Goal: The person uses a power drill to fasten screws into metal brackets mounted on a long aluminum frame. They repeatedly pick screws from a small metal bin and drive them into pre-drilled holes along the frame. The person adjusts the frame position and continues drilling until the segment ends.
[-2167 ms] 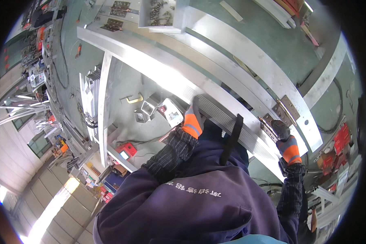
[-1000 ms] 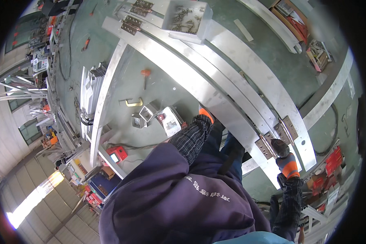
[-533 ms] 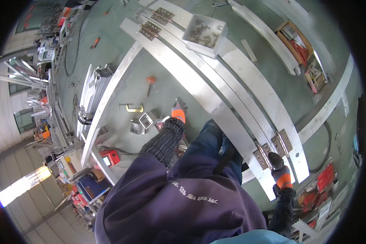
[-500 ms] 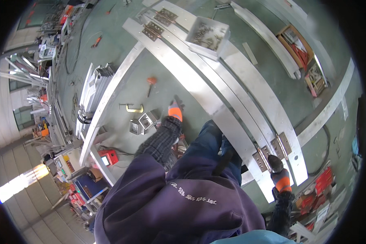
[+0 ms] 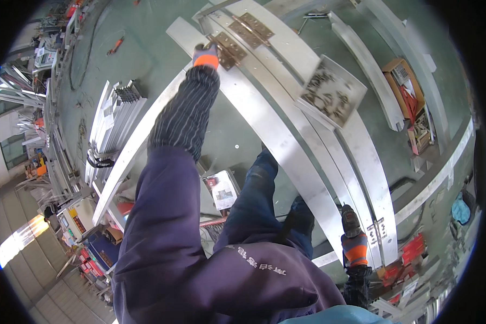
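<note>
My left hand [image 5: 205, 56], in a dark glove with an orange band, reaches to the far end of a curved metal strip [image 5: 270, 129]. Its fingers are curled at the edge of a brown hinge plate [image 5: 228, 51]; anything between them is hidden. A second hinge plate [image 5: 251, 30] lies on the neighbouring strip. Near the strips' close end, my right hand [image 5: 355, 249], gloved alike, is wrapped round a dark power drill [image 5: 350, 220]. Another hinge [image 5: 378, 231] shows just right of the drill. A white box [image 5: 333, 93] of loose metal fasteners sits on the strips.
Left of me stands a bundle of metal profiles [image 5: 113, 121] beside a curved frame piece [image 5: 140, 143]. A cardboard box [image 5: 405, 86] with red items lies on the green floor at right. A white case [image 5: 221, 189] lies between my left arm and leg.
My left hand has moved forward from above the floor to the far hinge. The right hand with the drill has shifted slightly left and nearer in the picture. The whole view has shifted.
</note>
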### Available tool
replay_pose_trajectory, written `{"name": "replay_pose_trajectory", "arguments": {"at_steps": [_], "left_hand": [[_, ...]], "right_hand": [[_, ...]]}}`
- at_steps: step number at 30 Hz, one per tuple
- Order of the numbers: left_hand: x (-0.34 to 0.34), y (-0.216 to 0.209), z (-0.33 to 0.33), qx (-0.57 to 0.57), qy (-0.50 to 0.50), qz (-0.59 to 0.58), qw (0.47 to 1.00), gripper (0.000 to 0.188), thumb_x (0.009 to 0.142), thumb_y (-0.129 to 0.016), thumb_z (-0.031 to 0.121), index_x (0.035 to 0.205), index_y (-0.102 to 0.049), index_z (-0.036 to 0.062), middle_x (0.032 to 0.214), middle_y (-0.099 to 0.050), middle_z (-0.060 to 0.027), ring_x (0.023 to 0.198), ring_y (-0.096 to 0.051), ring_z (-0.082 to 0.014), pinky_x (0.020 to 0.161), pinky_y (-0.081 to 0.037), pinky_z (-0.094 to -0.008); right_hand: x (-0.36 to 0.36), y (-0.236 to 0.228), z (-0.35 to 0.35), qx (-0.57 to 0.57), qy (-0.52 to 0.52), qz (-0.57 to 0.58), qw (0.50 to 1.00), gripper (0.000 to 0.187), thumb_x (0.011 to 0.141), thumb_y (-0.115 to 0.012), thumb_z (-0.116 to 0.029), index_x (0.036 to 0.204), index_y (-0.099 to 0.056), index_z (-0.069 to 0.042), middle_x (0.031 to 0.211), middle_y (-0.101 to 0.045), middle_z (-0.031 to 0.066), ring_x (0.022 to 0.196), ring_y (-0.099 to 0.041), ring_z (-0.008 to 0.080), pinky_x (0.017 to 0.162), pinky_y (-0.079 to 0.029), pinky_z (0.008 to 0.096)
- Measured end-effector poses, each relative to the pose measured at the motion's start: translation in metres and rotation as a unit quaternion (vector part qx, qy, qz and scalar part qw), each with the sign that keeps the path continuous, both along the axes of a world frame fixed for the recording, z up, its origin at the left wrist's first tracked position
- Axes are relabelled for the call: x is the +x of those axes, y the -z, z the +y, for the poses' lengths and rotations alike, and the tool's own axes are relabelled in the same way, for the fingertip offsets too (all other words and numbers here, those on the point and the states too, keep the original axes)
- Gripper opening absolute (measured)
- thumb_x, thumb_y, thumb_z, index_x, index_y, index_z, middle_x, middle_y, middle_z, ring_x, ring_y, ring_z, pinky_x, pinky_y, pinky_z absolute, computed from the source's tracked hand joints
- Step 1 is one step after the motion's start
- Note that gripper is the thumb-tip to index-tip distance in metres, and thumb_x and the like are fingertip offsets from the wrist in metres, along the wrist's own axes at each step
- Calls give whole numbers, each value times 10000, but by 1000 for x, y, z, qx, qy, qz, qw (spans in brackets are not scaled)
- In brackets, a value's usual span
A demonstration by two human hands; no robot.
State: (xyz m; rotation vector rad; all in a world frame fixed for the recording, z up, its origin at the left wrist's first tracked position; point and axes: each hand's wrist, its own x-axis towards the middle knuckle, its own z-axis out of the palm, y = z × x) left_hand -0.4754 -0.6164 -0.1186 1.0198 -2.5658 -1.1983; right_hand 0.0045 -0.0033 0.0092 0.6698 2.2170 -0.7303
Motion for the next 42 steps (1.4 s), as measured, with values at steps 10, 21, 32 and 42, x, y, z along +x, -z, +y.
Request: {"name": "replay_pose_trajectory", "arguments": {"at_steps": [10, 21, 32, 42], "left_hand": [[-123, 12, -49, -139, 116, -212, 960, 711, 852, -741, 484, 1343, -621, -15, 1317, -683, -232, 1226, -657, -372, 1055, -525, -431], [-29, 0, -143, -97, 162, -22, 982, 375, 930, -701, 402, 1096, -711, 66, 965, -715, -132, 783, -701, -232, 704, -561, -368], [506, 11, -194, 160, -347, 30, 924, 258, 872, -816, 123, 1032, -652, 5, 800, -709, -93, 611, -702, -219, 499, -550, -314], [716, 116, -153, -100, -190, -286, 934, 328, 861, -815, 262, 1136, -681, 146, 937, -762, -147, 895, -733, -360, 799, -565, -454]], "right_hand": [[-47, 6, -68, -14, 43, 34, 998, 230, 812, -692, -200, 952, -770, -33, 867, -768, 207, 853, -766, 349, 760, -572, 429], [-88, -5, -66, 32, -64, -56, 996, 269, 800, -649, -214, 898, -739, 20, 800, -732, 254, 803, -734, 441, 697, -559, 475], [-116, -13, -42, 77, -227, -58, 969, 307, 830, -703, -190, 1094, -767, -47, 959, -787, 170, 904, -770, 315, 818, -574, 392], [-117, 2, -2, 36, -236, -33, 971, 210, 838, -701, -145, 970, -702, 17, 779, -713, 99, 655, -640, 202, 646, -505, 404]]}}
